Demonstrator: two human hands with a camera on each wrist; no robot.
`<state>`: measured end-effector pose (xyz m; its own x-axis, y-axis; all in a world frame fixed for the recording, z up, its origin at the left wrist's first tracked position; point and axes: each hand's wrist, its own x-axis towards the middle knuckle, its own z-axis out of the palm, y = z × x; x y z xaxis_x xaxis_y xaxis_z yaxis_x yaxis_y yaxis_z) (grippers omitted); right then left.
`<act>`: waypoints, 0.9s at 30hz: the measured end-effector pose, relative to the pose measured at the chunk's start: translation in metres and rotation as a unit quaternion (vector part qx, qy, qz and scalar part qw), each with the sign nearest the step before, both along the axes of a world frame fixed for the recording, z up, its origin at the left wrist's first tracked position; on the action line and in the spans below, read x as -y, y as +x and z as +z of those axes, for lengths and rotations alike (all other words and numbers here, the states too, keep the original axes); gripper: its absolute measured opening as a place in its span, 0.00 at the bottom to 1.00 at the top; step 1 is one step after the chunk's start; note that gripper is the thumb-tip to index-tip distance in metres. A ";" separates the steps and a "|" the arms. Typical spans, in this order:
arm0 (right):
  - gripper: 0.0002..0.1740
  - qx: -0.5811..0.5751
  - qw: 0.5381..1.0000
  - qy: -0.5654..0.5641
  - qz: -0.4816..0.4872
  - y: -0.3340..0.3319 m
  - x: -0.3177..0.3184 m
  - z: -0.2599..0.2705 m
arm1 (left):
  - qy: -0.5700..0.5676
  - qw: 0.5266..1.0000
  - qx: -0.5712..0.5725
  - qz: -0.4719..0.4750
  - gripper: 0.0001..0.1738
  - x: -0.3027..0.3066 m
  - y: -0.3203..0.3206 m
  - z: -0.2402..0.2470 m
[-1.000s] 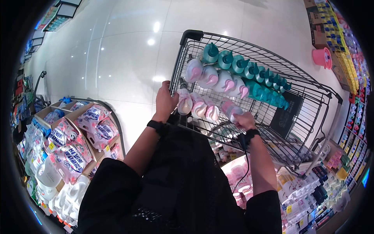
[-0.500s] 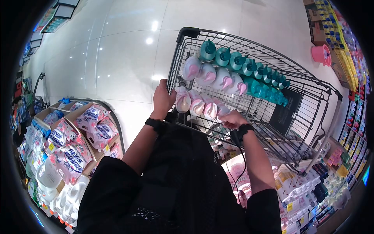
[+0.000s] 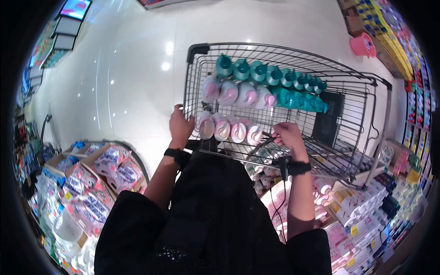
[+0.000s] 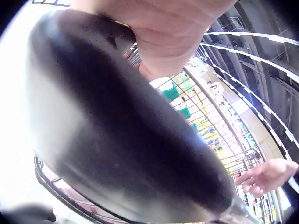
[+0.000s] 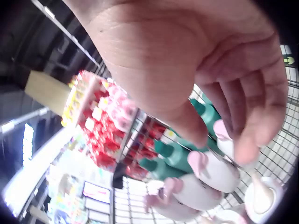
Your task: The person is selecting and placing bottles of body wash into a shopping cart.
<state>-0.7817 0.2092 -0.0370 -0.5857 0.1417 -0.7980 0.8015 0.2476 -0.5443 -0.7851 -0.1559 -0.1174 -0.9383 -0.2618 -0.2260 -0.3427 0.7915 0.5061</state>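
Observation:
My left hand (image 3: 182, 128) holds the left end of a wire shopping cart (image 3: 275, 47), its thumb on the inner side; a dark blurred shape covers much of the left wrist view. My right hand (image 3: 288, 136) hovers over the cart's near side with loosely bent fingers and nothing between them. Just left of it stands the last of a near row of pink-and-white pump bottles (image 3: 254, 136). Behind them are white bottles with pink pumps (image 3: 247, 95), also seen as white bottles (image 5: 215, 173) under my right fingers. Teal pump bottles (image 3: 259, 72) line the far side.
A dark panel (image 3: 329, 117) lies at the cart's right end. Bins of pink-and-white bagged goods (image 3: 114, 162) stand at the lower left. Shelves of packaged goods (image 3: 337, 233) run along the lower right, and a pink bucket (image 3: 362, 45) stands beyond the cart.
My right hand set the fourth pink-and-white bottle at the end of the near row, let go and moved right. My left hand stays at the cart's end. The view has turned slightly.

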 end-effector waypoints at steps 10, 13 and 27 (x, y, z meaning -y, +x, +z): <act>0.20 -0.297 0.916 0.119 -0.241 0.146 0.007 0.061 | 0.083 0.937 -0.227 -0.253 0.32 -0.103 -0.058 0.069; 0.18 -0.266 0.898 0.213 -0.277 0.191 0.005 0.044 | 0.215 0.894 -0.162 -0.357 0.28 -0.164 -0.061 0.080; 0.10 -0.063 0.745 0.320 -0.583 0.389 -0.006 0.043 | 0.200 0.603 0.085 -0.768 0.17 -0.432 0.095 0.093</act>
